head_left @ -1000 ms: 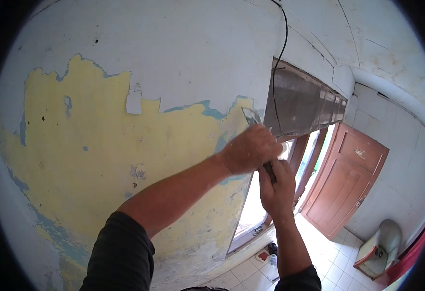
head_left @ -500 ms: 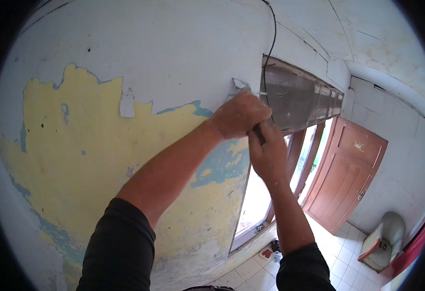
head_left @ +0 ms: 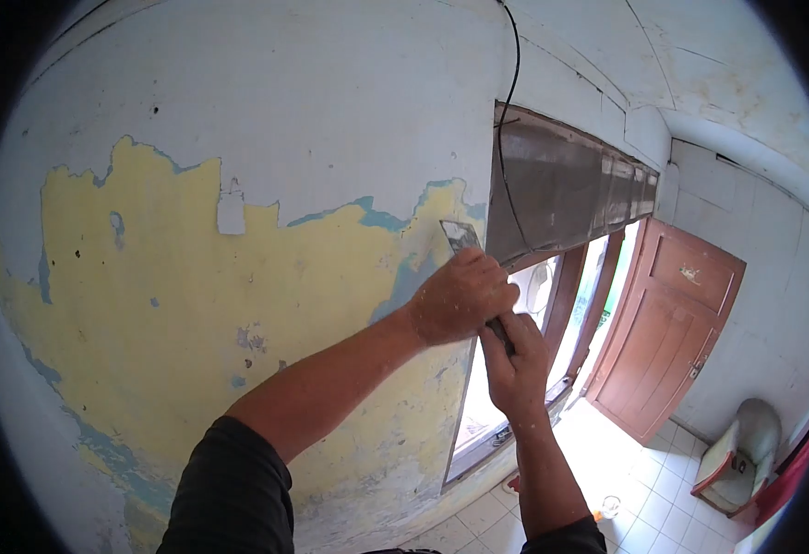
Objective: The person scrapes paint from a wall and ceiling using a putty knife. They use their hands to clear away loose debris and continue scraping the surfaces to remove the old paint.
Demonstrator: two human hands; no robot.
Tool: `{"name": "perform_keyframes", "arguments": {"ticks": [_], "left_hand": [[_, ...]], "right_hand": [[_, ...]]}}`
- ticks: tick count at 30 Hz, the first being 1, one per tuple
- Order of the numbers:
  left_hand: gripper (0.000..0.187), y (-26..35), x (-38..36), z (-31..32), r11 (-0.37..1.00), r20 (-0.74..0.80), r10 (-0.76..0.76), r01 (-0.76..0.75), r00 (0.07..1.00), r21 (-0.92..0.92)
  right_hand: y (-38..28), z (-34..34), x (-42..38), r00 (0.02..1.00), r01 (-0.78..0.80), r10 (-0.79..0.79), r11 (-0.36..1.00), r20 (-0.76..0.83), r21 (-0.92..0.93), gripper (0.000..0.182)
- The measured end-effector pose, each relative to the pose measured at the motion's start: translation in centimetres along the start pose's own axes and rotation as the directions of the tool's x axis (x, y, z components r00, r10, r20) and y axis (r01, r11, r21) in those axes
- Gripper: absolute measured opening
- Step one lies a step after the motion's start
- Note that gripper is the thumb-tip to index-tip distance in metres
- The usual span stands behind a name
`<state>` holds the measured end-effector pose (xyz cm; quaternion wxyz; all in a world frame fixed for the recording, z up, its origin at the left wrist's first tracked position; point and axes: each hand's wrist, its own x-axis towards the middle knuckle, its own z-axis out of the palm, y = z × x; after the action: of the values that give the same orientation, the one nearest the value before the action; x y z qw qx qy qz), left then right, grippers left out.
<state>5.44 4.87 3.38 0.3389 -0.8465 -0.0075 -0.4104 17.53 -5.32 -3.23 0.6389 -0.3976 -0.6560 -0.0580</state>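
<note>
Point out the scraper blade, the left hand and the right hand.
scraper blade (head_left: 461, 236), head view, on the flat metal face.
left hand (head_left: 460, 297), head view, on its back.
right hand (head_left: 518, 363), head view, on its back.

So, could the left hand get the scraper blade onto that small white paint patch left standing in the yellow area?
Probably yes. The left hand and right hand both grip the scraper, and bare wall lies between its blade and the white paint patch, with nothing in the way.

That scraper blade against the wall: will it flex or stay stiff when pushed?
The scraper blade looks thin and flat, so it probably flexes slightly. Left hand and right hand both grip it, suggesting firm pushing is needed. The wall's white paint probably flakes off brittle.
</note>
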Motion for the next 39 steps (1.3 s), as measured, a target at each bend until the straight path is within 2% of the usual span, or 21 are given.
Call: {"name": "perform_keyframes", "arguments": {"ticks": [4,7,9,12,13,15,18,21,22,25,26,28,29,30,32,33,35,36,37,38,39], "left_hand": [[0.013,-3.4,1.5,-0.5,1.000,0.035,0.021,-0.021,0.999,-0.007],[0.013,-1.7,0.9,-0.2,1.000,0.045,-0.005,0.004,0.999,0.023],[0.014,0.2,-0.1,-0.2,1.000,0.042,0.007,-0.006,0.999,-0.026],[0.015,-4.4,0.7,0.4,0.997,-0.062,0.039,-0.043,0.997,-0.065],[0.014,-6.1,2.4,-0.8,0.999,0.038,0.050,-0.050,0.998,-0.010],[0.014,-6.4,5.0,-1.7,0.999,0.000,0.052,-0.052,0.999,0.012],[0.014,-3.8,4.4,-1.3,1.000,-0.017,0.019,-0.019,1.000,0.017],[0.011,-0.5,1.4,-0.6,0.997,0.014,0.027,-0.026,1.000,-0.068],[0.011,-2.0,1.6,-0.7,0.998,0.011,0.023,-0.022,1.000,-0.059],[0.020,-6.3,4.0,-1.3,0.999,0.073,0.047,-0.045,0.996,-0.021],[0.020,-6.6,5.2,-1.7,0.999,0.075,0.047,-0.046,0.996,-0.011],[0.022,-6.8,7.5,-3.1,1.000,0.004,-0.011,0.011,1.000,0.016],[0.020,-6.6,8.2,-4.2,0.994,0.057,-0.097,0.100,0.994,-0.045],[0.020,-6.4,9.0,-4.8,0.994,0.054,-0.103,0.105,0.993,-0.032],[0.014,-6.3,10.0,-5.5,0.951,-0.022,-0.287,0.282,0.958,-0.123],[0.014,-6.8,10.4,-6.3,0.950,-0.027,-0.296,0.291,0.955,-0.116],[0.013,-7.9,11.6,-8.0,0.960,-0.185,-0.276,0.261,0.943,-0.103],[0.013,-8.0,12.3,-9.5,0.959,-0.191,-0.279,0.264,0.941,-0.099],[0.019,-8.0,13.1,-11.3,0.948,-0.107,-0.314,0.306,0.943,-0.085],[0.026,-8.0,13.7,-13.0,0.936,-0.024,-0.346,0.344,0.938,-0.069],[0.026,-8.6,14.0,-14.1,0.938,-0.033,-0.342,0.340,0.939,-0.067]], "right_hand": [[0.6,1.4,3.3,1.000,0.015,-0.015,1.000,-0.023,0.001,0.019],[0.6,0.8,1.7,1.000,-0.016,0.016,1.000,-0.012,0.003,0.016],[0.6,0.6,-0.6,0.997,0.049,-0.048,0.999,-0.060,0.016,0.015],[1.7,2.4,3.7,0.997,0.070,-0.070,0.998,-0.029,-0.007,0.016],[1.9,3.2,5.6,0.995,0.070,-0.068,0.997,-0.074,0.018,0.017],[0.1,1.2,7.6,0.995,0.068,-0.068,0.998,-0.078,0.001,0.017],[0.5,-0.2,5.4,0.994,0.069,-0.066,0.997,-0.090,0.031,0.022],[0.9,0.1,0.8,0.999,0.045,-0.043,0.998,-0.025,0.051,0.031],[0.8,0.5,1.8,1.000,0.026,-0.025,0.998,0.020,-0.059,0.028],[1.8,2.7,6.1,0.994,0.051,-0.046,0.998,-0.098,0.049,0.027],[-0.6,1.2,7.3,0.996,0.013,-0.010,0.999,-0.088,0.035,0.027],[-0.3,-0.2,9.3,0.980,0.135,-0.121,0.988,-0.158,0.078,0.031],[-1.1,-1.3,9.8,0.971,0.179,-0.164,0.981,-0.176,0.069,0.032],[-2.9,-2.6,10.4,0.958,0.227,-0.212,0.972,-0.195,0.057,0.033],[-4.5,-3.1,12.0,0.966,0.202,-0.131,0.920,-0.221,0.336,0.033],[-5.9,-2.9,13.5,0.932,0.321,-0.235,0.889,-0.277,0.326,0.028],[-8.3,-2.2,16.0,0.940,0.292,-0.180,0.865,-0.291,0.408,0.027],[-9.4,-1.8,17.2,0.943,0.265,-0.121,0.835,-0.309,0.483,0.026],[-10.3,-1.3,18.7,0.943,0.271,-0.130,0.834,-0.306,0.482,0.026],[-11.1,-0.9,20.1,0.924,0.367,-0.203,0.711,-0.324,0.600,0.023],[-11.9,-0.7,21.2,0.895,0.446,-0.272,0.560,-0.354,0.698,0.021]]}}
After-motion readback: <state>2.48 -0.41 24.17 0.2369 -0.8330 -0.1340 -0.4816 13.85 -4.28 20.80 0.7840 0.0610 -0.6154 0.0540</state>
